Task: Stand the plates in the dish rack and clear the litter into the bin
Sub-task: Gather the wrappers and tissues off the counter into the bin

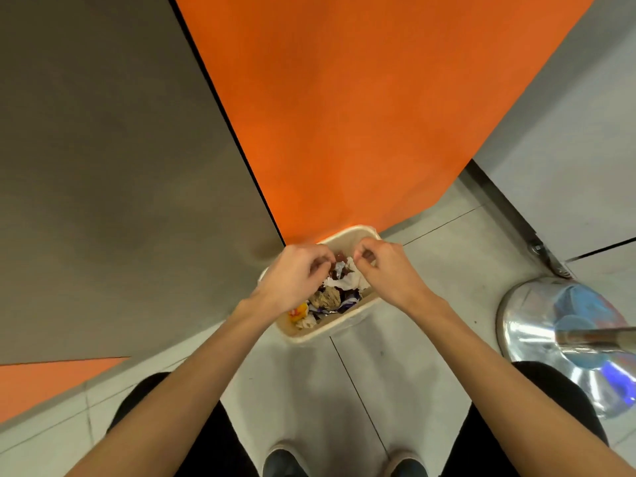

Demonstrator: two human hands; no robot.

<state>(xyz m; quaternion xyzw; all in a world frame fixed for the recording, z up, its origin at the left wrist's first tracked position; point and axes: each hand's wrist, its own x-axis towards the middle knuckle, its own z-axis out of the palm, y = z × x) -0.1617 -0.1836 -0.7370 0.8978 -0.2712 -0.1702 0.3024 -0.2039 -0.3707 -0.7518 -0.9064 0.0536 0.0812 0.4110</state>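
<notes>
A cream rectangular bin (311,335) stands on the floor against the wall, holding crumpled white tissue (347,280), brown paper and several coloured wrappers. Both my hands hover just above its opening. My left hand (296,277) is over the left side with its fingers curled in toward the palm. My right hand (385,266) is over the far right rim, fingers and thumb curled together. I see nothing held in either hand. No plates or dish rack are in view.
An orange wall panel (344,115) and a grey panel (103,166) rise behind the bin. A shiny metal pedestal base (537,325) with its pole stands on the tiled floor at the right. My shoes (344,463) are at the bottom.
</notes>
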